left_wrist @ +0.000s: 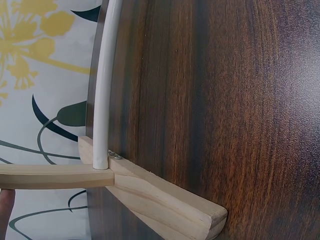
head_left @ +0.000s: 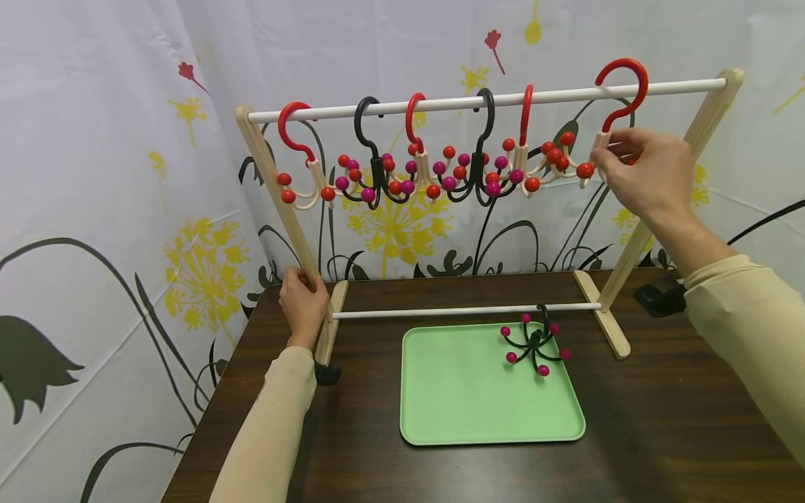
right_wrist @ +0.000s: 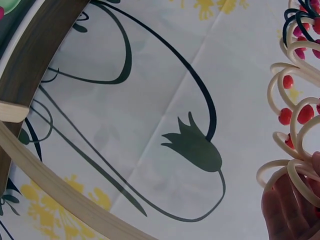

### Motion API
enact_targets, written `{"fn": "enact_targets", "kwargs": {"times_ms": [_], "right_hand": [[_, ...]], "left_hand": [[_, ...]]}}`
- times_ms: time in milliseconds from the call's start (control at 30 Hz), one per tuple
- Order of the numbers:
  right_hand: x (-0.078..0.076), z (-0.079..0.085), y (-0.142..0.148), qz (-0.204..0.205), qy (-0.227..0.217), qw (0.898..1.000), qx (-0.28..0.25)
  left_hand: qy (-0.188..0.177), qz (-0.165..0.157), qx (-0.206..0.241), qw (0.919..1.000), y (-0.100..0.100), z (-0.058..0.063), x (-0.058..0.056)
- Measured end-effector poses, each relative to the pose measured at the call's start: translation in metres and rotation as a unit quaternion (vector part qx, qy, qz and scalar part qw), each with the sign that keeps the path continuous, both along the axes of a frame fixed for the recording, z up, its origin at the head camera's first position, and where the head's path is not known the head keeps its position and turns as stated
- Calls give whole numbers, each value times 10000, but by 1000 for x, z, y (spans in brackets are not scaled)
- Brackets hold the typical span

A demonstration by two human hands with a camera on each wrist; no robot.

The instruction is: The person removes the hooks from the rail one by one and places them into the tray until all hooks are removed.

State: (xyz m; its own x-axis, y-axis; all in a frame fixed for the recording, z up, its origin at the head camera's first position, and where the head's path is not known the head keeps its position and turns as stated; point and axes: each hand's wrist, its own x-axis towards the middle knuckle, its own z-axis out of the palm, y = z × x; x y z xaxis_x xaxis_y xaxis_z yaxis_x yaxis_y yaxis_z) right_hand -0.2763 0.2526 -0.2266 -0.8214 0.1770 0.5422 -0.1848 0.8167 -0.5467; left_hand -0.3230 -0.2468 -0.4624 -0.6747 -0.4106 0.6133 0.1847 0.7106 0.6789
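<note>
Hanging, likely: right grip (head_left: 654,168) pinches red-hooked cream hanger (head_left: 607,127) at white rod (head_left: 508,98) (left grip (head_left: 304,304) clasps wooden post (head_left: 294,234)); seat it next.

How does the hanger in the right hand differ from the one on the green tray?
Colour: the held hanger has a red hook and pale body; the tray hanger is black.
Balls: the held hanger's are red, the tray hanger's magenta.
Place: the right hand holds the held hanger up at the white rail; the tray hanger rests on the green tray.
Both have a curved hook and ball-tipped arms.
</note>
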Motion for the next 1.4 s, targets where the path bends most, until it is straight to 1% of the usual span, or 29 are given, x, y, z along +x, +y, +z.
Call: {"fn": "enact_targets", "kwargs": {"times_ms": [233,433,567,700,800,867,967,1033,1133,1267,1333,1400], "right_hand": [[5,2,8,-115,70,9999,-83],[17,-3,17,-51,156,9990,-411],[27,-10,22,6,276,9980,-564],[39,-25,27,128,417,9973,-591],[48,-43,30,229,470,9972,-536],[55,-56,31,286,400,9978,-454],[66,-83,31,316,232,9988,-305],[76,-104,30,299,50,9992,-254],[93,-142,30,199,-134,9995,-207],[116,-192,28,15,-300,9991,-298],[126,-211,26,-40,-344,9985,-431],[134,-226,22,-110,-392,9977,-550]], "left_hand": [[-31,2,4,10000,1,0,1],[-49,29,-3,10000,1,-1,1],[1,33,16,10000,1,-1,1],[-11,10,37,10000,1,0,3],[-15,-3,42,10000,0,-1,3],[-21,6,44,10000,-1,-2,3],[-40,22,40,10000,-2,-3,3],[-33,46,38,10000,-2,-2,3],[-29,65,31,10000,-1,-2,2],[-19,49,19,10000,1,-1,1],[21,25,24,10000,1,0,0],[56,14,12,10000,1,0,-1]]}}
